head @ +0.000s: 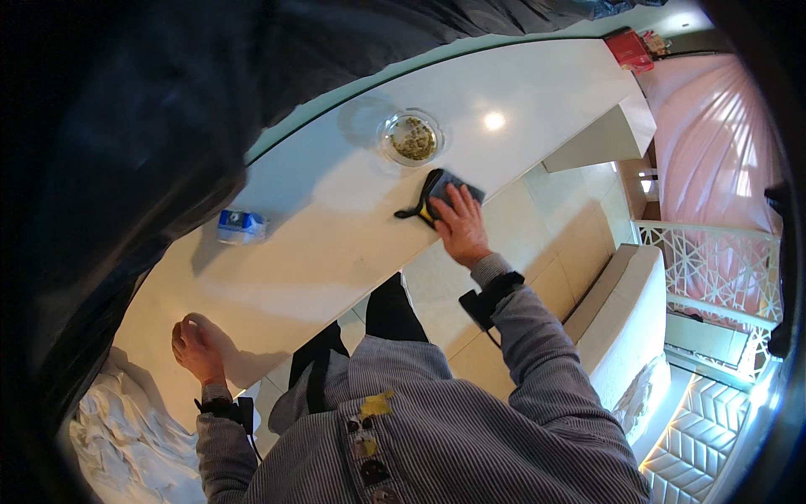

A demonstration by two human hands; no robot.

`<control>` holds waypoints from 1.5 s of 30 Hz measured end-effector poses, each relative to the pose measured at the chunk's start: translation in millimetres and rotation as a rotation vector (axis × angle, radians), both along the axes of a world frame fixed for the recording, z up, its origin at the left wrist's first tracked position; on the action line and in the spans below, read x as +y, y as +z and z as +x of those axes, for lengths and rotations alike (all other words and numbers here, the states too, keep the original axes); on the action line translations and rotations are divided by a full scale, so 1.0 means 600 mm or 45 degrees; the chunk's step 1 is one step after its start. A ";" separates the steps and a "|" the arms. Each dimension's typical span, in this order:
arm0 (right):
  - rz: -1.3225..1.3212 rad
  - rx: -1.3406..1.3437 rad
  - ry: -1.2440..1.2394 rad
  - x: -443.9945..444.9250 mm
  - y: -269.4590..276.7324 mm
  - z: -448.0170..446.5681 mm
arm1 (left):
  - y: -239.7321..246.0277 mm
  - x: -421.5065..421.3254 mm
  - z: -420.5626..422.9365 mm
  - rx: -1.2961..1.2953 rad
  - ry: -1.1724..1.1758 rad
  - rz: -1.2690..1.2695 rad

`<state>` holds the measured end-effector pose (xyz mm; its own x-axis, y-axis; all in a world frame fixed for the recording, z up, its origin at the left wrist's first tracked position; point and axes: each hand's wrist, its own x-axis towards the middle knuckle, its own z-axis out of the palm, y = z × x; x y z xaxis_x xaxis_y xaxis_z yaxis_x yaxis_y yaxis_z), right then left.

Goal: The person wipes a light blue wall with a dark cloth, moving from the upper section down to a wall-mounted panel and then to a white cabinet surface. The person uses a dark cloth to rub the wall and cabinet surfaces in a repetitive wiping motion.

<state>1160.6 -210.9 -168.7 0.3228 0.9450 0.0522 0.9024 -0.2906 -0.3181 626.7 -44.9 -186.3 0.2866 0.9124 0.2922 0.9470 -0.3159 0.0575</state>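
Note:
Under my right hand [463, 228] lies a folded dark grey cloth [446, 189] with a black edge and a yellow part, pressed flat near the front edge of a white tabletop [327, 239]. My fingers rest spread on top of the cloth. Just behind it stands a round clear glass dish [412, 137] holding small greenish-brown bits. My left hand [198, 350] is over the left part of the tabletop, its fingers slightly curled, with nothing seen in it. Farther back on the left is a small blue and white package [242, 227].
Crumpled white fabric [135, 435] lies at the lower left. A red box [630, 51] is at the far right end. Black sheeting [189, 94] covers the upper left. Right of the tiled floor are a white padded bench [630, 315] and a white lattice screen [705, 252].

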 end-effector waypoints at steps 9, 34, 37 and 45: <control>0.170 -0.099 -0.012 0.057 -0.041 0.290 | 0.075 -0.098 0.393 -0.508 -0.333 -0.400; 0.110 -0.182 -0.215 0.106 -0.030 0.332 | 0.088 0.120 0.772 0.188 -0.986 -0.392; 0.089 -0.171 -0.224 0.107 -0.026 0.329 | 0.088 0.117 0.768 0.080 -1.017 -0.359; 0.136 -0.178 -0.167 0.105 -0.032 0.337 | 0.151 0.109 0.778 -0.310 -0.975 -0.513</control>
<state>1362.8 -148.1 -187.9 0.4249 0.8821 0.2031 0.8967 -0.3795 -0.2278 1093.4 20.5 -95.9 0.8306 0.5430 0.1235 0.4321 -0.7684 0.4720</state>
